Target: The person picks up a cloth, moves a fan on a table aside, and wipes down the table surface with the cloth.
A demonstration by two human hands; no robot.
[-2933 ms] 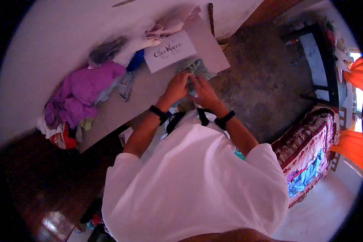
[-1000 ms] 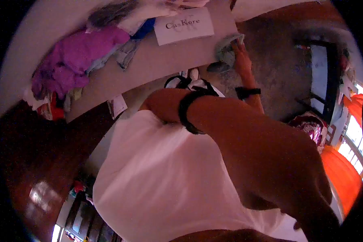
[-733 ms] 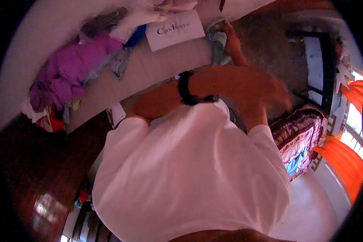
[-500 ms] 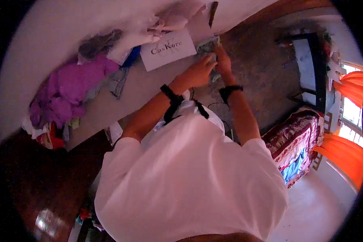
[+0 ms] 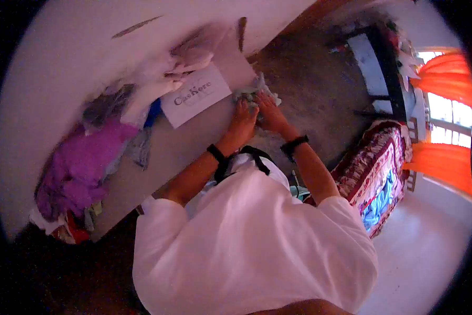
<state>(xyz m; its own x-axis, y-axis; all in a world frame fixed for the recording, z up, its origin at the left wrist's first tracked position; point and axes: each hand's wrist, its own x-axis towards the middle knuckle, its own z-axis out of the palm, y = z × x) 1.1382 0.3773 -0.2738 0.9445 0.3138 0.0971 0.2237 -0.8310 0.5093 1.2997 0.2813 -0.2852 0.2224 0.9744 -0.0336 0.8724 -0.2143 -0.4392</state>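
Note:
My left hand (image 5: 241,124) and my right hand (image 5: 271,113) are side by side at the near right edge of the table (image 5: 168,163). Both lie on a bunched grey-green cloth (image 5: 260,84), which shows past the fingertips. The fingers of each hand are bent onto the fabric, and it is partly hidden beneath them. Just left of the cloth lies a white sheet or box lid (image 5: 195,96) marked "CasKore". Black bands circle both wrists.
A purple garment pile (image 5: 84,163) covers the table's left part, with grey and blue clothes beside it. Pink cloth (image 5: 196,47) lies at the wall. A bed with a maroon patterned cover (image 5: 370,163), a dark frame (image 5: 385,73) and orange curtains (image 5: 446,79) are right.
My left arm, earlier stretched across to the right, has come back beside my right hand. The grey-green cloth has moved from the table's right end nearer my body. The view has turned.

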